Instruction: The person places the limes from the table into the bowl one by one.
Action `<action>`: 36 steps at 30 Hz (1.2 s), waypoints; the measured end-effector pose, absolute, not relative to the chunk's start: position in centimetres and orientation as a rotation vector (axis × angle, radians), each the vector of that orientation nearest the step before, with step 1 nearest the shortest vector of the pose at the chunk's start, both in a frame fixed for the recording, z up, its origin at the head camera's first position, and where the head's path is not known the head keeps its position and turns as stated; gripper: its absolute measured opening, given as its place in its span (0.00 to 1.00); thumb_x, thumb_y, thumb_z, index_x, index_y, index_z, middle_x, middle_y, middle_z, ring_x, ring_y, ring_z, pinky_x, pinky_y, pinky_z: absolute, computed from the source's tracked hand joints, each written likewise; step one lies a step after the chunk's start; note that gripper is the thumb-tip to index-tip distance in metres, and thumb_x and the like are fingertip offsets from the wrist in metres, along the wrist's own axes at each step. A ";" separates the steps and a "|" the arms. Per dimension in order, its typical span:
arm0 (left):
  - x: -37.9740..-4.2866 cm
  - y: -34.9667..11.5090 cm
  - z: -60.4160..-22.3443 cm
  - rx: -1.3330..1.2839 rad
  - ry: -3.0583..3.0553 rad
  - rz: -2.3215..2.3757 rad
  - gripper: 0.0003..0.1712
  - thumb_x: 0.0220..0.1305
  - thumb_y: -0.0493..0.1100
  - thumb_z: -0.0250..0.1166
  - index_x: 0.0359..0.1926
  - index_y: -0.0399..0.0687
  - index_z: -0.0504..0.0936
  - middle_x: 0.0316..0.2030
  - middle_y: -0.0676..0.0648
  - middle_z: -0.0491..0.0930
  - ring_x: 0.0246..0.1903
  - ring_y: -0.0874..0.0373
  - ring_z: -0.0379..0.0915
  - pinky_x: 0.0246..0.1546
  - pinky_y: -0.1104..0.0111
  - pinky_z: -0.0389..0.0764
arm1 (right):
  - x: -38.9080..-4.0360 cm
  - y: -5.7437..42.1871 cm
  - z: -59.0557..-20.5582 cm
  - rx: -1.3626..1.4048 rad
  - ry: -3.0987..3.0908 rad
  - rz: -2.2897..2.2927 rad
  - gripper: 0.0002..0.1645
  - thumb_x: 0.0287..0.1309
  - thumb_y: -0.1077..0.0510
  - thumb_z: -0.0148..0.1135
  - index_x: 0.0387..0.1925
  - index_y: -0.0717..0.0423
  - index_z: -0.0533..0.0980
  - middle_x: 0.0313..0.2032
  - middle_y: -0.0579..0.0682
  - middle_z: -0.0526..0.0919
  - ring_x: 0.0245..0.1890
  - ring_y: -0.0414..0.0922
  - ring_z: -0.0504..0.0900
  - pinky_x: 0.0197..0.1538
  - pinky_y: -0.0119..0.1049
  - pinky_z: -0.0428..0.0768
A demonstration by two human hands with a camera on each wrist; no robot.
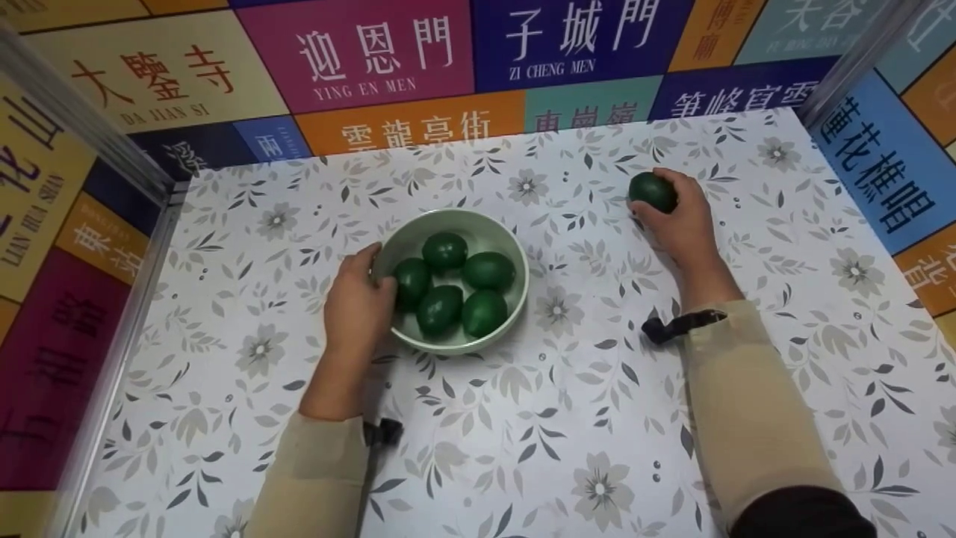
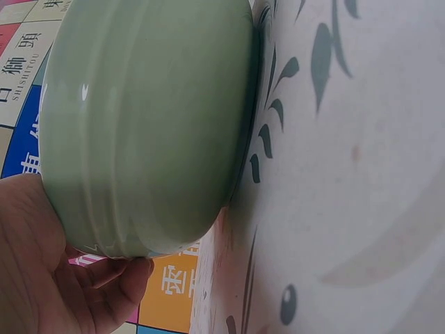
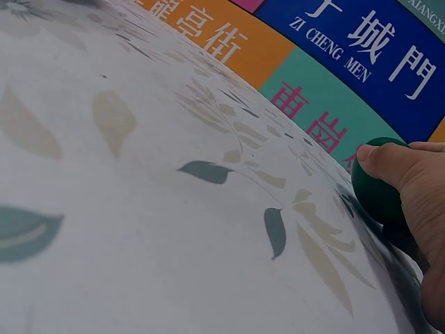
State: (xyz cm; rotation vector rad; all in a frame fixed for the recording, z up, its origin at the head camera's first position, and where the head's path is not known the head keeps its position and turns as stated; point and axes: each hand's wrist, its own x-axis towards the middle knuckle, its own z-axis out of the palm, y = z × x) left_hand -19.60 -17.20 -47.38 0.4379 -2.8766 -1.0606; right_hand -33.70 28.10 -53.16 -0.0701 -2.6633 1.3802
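A pale green bowl (image 1: 515,314) stands on the table left of centre, holding several dark green egg-shaped fruits (image 1: 489,270). My left hand (image 1: 355,302) grips its left side, with the thumb at the rim and the other fingers around the outside. In the left wrist view the fingers (image 2: 132,282) bend against the glossy outer wall of the bowl (image 2: 149,125). Far to the right, my right hand (image 1: 683,213) holds another dark green egg-shaped fruit (image 1: 651,192) between thumb and fingers. The right wrist view has this fruit (image 3: 379,184) close to the tabletop; whether it touches is unclear.
A white cloth with grey flowers and leaves covers the table (image 1: 582,388). Colourful panels (image 1: 358,60) with Chinese lettering stand behind it and along both sides. Metal frame strips (image 1: 142,276) run up the left edge. Black straps (image 1: 683,325) sit on both wrists.
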 end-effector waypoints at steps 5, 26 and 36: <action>-19.6 -17.2 -47.3 0.441 -2.875 -1.058 0.33 0.70 0.44 0.57 0.75 0.54 0.70 0.66 0.44 0.76 0.66 0.46 0.75 0.67 0.49 0.74 | -33.5 28.0 -53.0 -0.110 -2.672 1.416 0.44 0.62 0.41 0.71 0.76 0.41 0.66 0.75 0.53 0.66 0.75 0.53 0.64 0.75 0.56 0.62; -19.4 -17.1 -47.4 0.402 -2.856 -1.043 0.32 0.70 0.43 0.57 0.75 0.52 0.71 0.64 0.43 0.77 0.62 0.46 0.77 0.63 0.50 0.76 | -32.9 26.8 -51.5 -0.140 -2.591 1.597 0.41 0.64 0.49 0.71 0.76 0.45 0.67 0.76 0.52 0.66 0.75 0.53 0.66 0.74 0.51 0.65; -19.5 -17.1 -47.4 0.402 -2.851 -1.042 0.32 0.69 0.44 0.58 0.74 0.52 0.71 0.64 0.43 0.78 0.63 0.46 0.77 0.64 0.49 0.75 | -32.4 25.9 -50.3 -0.087 -2.590 1.544 0.41 0.63 0.48 0.73 0.74 0.46 0.69 0.75 0.51 0.67 0.73 0.52 0.67 0.73 0.52 0.68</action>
